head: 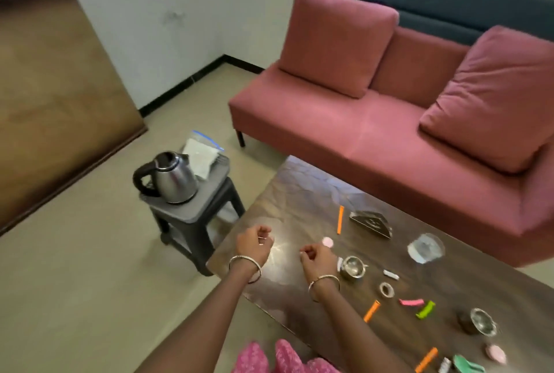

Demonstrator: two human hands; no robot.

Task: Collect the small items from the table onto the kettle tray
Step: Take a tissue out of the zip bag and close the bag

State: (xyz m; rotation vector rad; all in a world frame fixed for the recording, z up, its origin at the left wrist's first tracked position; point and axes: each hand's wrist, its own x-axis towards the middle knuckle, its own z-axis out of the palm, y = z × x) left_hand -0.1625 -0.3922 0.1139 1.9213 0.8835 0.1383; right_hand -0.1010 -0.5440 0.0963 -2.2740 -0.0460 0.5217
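The steel kettle (172, 177) stands on a grey tray (209, 189) on top of a black stool (195, 231), left of the dark table (299, 192). Small items lie scattered on the table: orange sticks (340, 219) (371, 310), a pink round piece (327, 242), a tape ring (386, 289), a pink clip (411, 302) and a green clip (425, 309). My left hand (254, 242) hovers over the table's left corner, fingers curled around a thin pale item. My right hand (317, 257) is beside it, pinching a small white item.
A zip bag (201, 156) leans behind the kettle on the tray. On the table are two steel bowls (352, 266) (481, 320), a glass bowl (425, 248) and a dark napkin holder (371, 222). A red sofa (374, 132) runs along the table's far side.
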